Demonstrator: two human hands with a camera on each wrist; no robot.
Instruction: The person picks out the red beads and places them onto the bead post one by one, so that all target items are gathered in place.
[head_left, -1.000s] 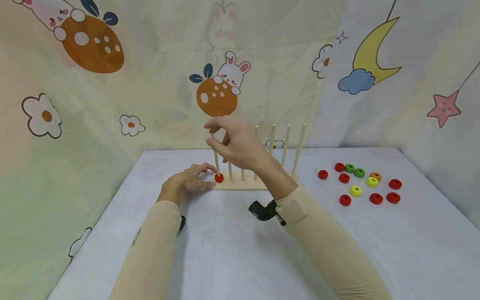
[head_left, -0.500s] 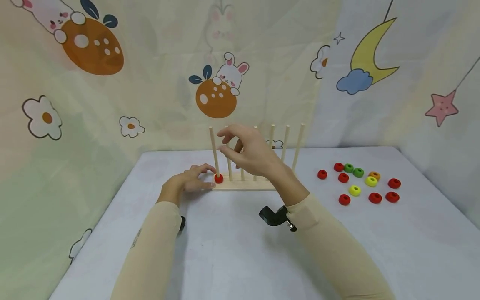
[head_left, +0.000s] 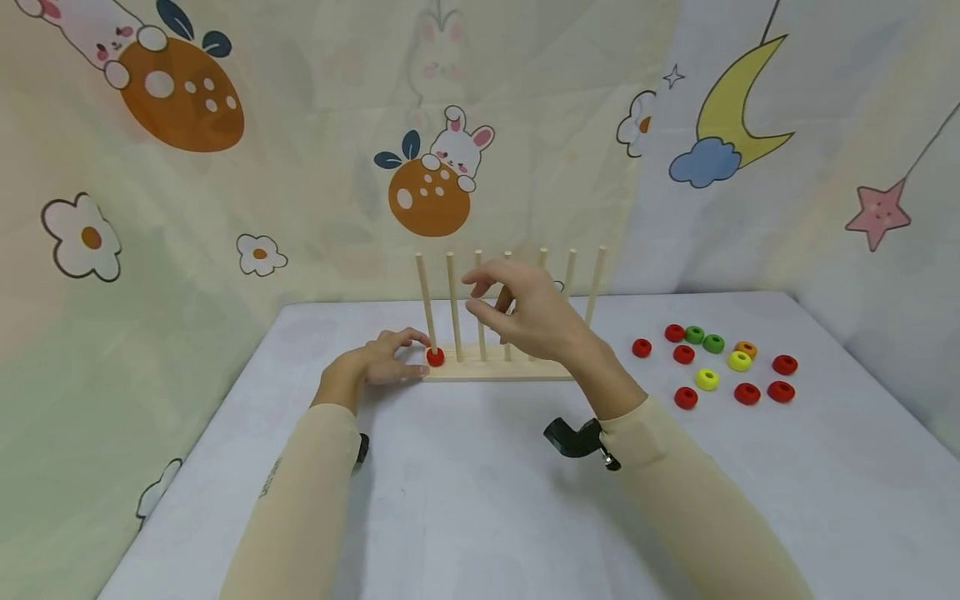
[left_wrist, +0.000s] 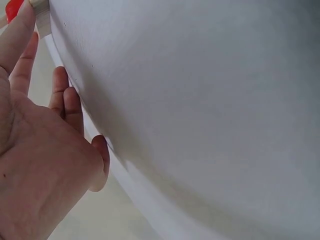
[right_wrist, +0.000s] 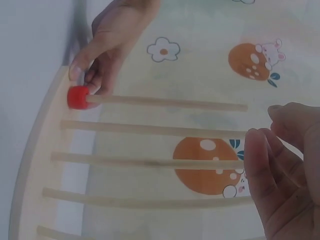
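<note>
A wooden peg rack [head_left: 502,373] stands on the table, with a row of upright pegs along its base. One red bead [head_left: 435,358] sits at the foot of the leftmost peg. My left hand [head_left: 375,360] holds the left end of the base between thumb and index finger, while its other fingers extend loosely in the left wrist view. In front of the middle pegs my right hand [head_left: 536,312] is raised, thumb and fingers apart and loosely bent, holding nothing. The right wrist view has its fingertips near the upper ends of the pegs [right_wrist: 165,103].
Loose beads lie on the table to the right of the rack: several red ones [head_left: 747,394], two green [head_left: 714,343], two yellow [head_left: 707,380] and an orange one [head_left: 746,348]. A printed cloth [head_left: 330,150] hangs behind the table.
My right hand has moved rightward and slightly down, from the top of the leftmost peg to the middle pegs. My left hand and the red bead on the peg stay in place.
</note>
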